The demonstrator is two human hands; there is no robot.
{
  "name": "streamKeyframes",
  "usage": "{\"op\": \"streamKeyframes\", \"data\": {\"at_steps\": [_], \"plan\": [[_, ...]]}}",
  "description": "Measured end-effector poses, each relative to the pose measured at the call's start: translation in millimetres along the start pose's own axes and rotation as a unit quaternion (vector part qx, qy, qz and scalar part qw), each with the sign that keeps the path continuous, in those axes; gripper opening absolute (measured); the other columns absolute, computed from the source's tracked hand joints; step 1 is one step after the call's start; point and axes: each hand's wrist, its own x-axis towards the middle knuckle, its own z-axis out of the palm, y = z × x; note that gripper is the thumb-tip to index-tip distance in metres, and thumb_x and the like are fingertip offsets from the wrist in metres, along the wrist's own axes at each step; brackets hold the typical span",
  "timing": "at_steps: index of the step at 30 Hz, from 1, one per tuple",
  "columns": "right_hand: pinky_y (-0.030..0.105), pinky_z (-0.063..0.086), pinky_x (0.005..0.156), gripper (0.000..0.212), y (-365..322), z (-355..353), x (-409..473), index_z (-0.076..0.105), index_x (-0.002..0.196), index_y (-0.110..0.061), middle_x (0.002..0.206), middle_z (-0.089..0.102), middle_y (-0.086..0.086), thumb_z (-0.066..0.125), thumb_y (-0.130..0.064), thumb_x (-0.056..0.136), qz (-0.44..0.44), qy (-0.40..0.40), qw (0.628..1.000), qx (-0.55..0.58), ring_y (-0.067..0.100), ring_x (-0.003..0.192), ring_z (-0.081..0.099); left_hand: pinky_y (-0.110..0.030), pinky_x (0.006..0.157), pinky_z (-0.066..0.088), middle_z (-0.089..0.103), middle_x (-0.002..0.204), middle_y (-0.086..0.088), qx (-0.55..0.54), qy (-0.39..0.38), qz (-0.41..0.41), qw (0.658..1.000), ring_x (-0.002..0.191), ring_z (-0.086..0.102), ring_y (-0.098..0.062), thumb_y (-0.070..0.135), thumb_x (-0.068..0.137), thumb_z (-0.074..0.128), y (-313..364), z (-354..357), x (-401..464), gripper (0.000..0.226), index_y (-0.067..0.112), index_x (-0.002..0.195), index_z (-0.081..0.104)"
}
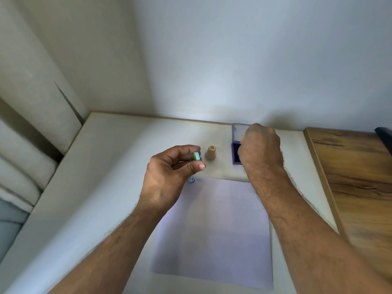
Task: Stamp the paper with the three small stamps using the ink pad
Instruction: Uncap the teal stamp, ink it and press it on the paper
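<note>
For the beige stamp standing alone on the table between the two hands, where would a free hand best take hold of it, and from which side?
Probably from above, pinching the narrow upper neck of the beige stamp. It stands upright on its wider base, tapering toward the top, so the neck offers a small grip for fingertips. The left hand holds a stamp just beside it; the right hand is at the ink pad.

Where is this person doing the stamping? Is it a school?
Probably a room at home, not clearly a school: a plain white table pushed into a wall corner, a curtain on the left, and a wooden surface alongside.

Right hand (259, 147) hides most of ink pad (235, 153)
</note>
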Motion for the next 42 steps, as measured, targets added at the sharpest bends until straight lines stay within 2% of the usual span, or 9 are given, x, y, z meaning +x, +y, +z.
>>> {"op": "streamKeyframes", "data": {"at_steps": [5,10,14,19,22,25,28,33,42], "plan": [[0.033,0.042,0.057,0.026,-0.7,-1.7,-1.3,0.047,0.078,-0.013,0.079,0.046,0.007,0.062,0.008,0.079,-0.014,-0.007,1.0,-0.015,0.026,0.075,0.044,-0.016,0.067,0.05,0.079,0.091,0.007,0.0,0.022,0.002,1.0,0.082,0.073,-0.004,0.007,0.078,0.08,2.8,-1.0,1.5,0.025,0.023,0.097,0.076],[0.027,0.04,0.046,0.033,1.6,-1.8,5.4,0.044,0.062,-0.014,0.06,0.039,0.0,0.066,0.006,0.076,0.01,-0.022,1.0,-0.01,0.016,0.049,0.039,-0.008,0.057,0.049,0.077,0.084,0.008,-0.012,0.074,-0.006,0.997,0.078,0.072,-0.003,0.011,0.075,0.083,4.5,-6.8,5.5,0.028,0.023,0.099,0.076],[0.028,0.044,0.053,0.012,4.9,3.8,6.9,0.064,0.08,-0.007,0.075,0.053,0.008,0.065,0.005,0.075,-0.004,-0.017,1.0,-0.013,0.026,0.066,0.051,-0.004,0.056,0.047,0.074,0.096,0.008,-0.005,0.079,0.009,0.997,0.092,0.07,-0.004,0.018,0.077,0.083,8.1,-9.7,5.2,0.043,0.03,0.116,0.069],[0.041,0.058,0.071,0.022,18.7,2.1,-3.3,0.069,0.095,-0.012,0.096,0.067,0.013,0.06,0.0,0.08,-0.03,-0.014,0.999,0.023,0.033,0.087,0.062,-0.002,0.056,0.045,0.073,0.092,0.01,0.027,0.075,0.0,0.997,0.083,0.069,-0.007,0.025,0.079,0.08,11.3,-9.1,0.7,0.031,0.031,0.109,0.072],[0.037,0.057,0.074,0.026,19.1,-16.0,-19.5,0.072,0.101,-0.021,0.095,0.072,0.003,0.059,-0.005,0.086,-0.051,0.057,0.99,0.121,0.025,0.089,0.065,-0.002,0.056,0.045,0.071,0.097,0.013,0.041,0.051,0.011,0.998,0.081,0.069,-0.002,0.029,0.081,0.079,17.6,-13.1,-4.7,0.043,0.039,0.12,0.066],[0.032,0.058,0.08,0.02,11.4,-36.2,-57.2,0.074,0.098,-0.021,0.09,0.076,-0.005,0.071,-0.007,0.084,-0.024,0.073,0.935,0.345,0.012,0.083,0.073,-0.001,0.056,0.044,0.072,0.1,0.009,0.046,0.037,0.004,0.998,0.08,0.068,-0.003,0.028,0.081,0.078,20.9,-22.2,-6.2,0.037,0.035,0.117,0.069],[0.03,0.06,0.075,0.021,6.0,-37.0,-96.7,0.073,0.103,-0.01,0.087,0.076,0.004,0.071,0.001,0.085,0.088,-0.04,0.807,0.582,0.016,0.08,0.074,-0.004,0.062,0.044,0.074,0.102,0.011,0.084,0.02,-0.003,0.996,0.08,0.069,0.003,0.023,0.085,0.075,15.4,-30.9,-5.7,0.029,0.04,0.109,0.072],[0.033,0.062,0.075,0.014,11.1,-5.7,-107.8,0.07,0.1,-0.001,0.088,0.074,0.015,0.066,0.001,0.087,0.246,-0.122,0.676,0.684,0.028,0.08,0.073,-0.003,0.054,0.042,0.073,0.096,0.016,0.148,0.008,-0.011,0.989,0.076,0.067,0.01,0.022,0.087,0.073,3.5,-38.0,-3.4,0.028,0.04,0.108,0.072],[0.036,0.062,0.077,0.014,14.7,31.4,-90.6,0.071,0.1,-0.002,0.092,0.074,0.019,0.066,0.001,0.087,0.254,-0.144,0.677,0.675,0.03,0.082,0.071,0.0,0.053,0.042,0.072,0.098,0.015,0.214,0.008,-0.004,0.977,0.075,0.066,0.013,0.023,0.087,0.072,-6.0,-30.2,6.7,0.029,0.038,0.111,0.072]]}}
